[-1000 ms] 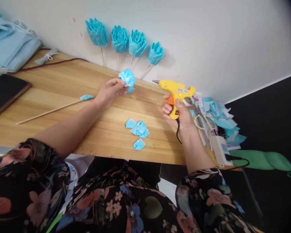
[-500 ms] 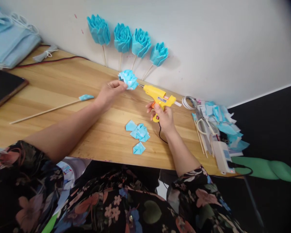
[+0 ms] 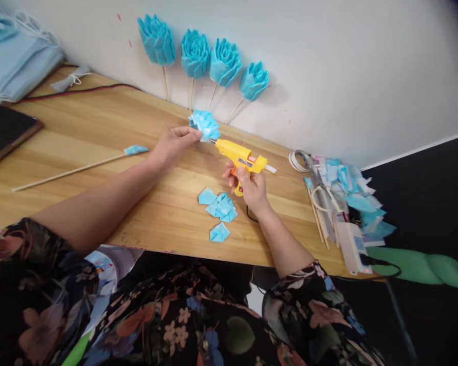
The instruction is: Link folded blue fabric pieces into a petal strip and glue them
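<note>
Between its fingertips, my left hand point(image 3: 179, 145) pinches a blue fabric flower head point(image 3: 206, 123) with pale patches, held above the table. My right hand point(image 3: 250, 188) is wrapped round the handle of a yellow glue gun point(image 3: 238, 155), fingers at its orange trigger. The gun's metal nozzle points left and meets the flower's lower right edge; whether glue is coming out cannot be seen. Several folded blue petals point(image 3: 221, 207) lie on the table in front of my hands. A wooden stick with a small blue bud point(image 3: 135, 150) lies left, beyond my left forearm.
Several finished blue flowers on sticks point(image 3: 195, 53) lean against the wall. At the right are scissors point(image 3: 324, 195), a tape roll point(image 3: 300, 160), blue scraps point(image 3: 361, 193) and a white power strip point(image 3: 353, 249). A phone point(image 3: 7, 133) and stacked masks point(image 3: 19, 56) are at the left.
My right hand has brought the glue gun left and slightly down, so its nozzle now reaches the flower's edge. The left hand keeps its pinch, nearly still.
</note>
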Demonstrator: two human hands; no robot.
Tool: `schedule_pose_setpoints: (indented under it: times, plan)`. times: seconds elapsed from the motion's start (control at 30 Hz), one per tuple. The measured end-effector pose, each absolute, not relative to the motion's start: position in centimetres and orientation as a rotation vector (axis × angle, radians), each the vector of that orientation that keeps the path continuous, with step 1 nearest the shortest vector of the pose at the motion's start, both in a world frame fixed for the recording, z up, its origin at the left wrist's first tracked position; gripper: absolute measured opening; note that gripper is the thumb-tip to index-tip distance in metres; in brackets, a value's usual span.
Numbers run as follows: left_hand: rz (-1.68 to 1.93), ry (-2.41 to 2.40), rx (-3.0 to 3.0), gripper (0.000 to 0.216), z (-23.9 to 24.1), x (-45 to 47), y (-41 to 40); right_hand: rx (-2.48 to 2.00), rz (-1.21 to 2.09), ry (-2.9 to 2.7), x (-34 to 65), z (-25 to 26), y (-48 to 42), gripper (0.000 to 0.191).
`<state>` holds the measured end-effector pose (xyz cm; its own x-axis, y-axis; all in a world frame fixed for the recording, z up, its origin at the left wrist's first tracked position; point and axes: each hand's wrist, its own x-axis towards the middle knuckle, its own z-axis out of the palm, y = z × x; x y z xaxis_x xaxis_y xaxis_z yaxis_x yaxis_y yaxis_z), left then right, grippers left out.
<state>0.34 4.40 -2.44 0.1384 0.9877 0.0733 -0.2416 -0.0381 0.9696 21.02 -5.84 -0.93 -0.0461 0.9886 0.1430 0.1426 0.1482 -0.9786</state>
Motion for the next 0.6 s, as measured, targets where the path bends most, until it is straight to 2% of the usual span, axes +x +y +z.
schedule_pose_setpoints:
  times: [0.6]
  plan:
    - [1.208, 0.874, 1.073, 0.012, -1.93, 0.42, 4.03, -1.193, 1.034, -1.436, 21.18, -1.21, -5.73, 0.05]
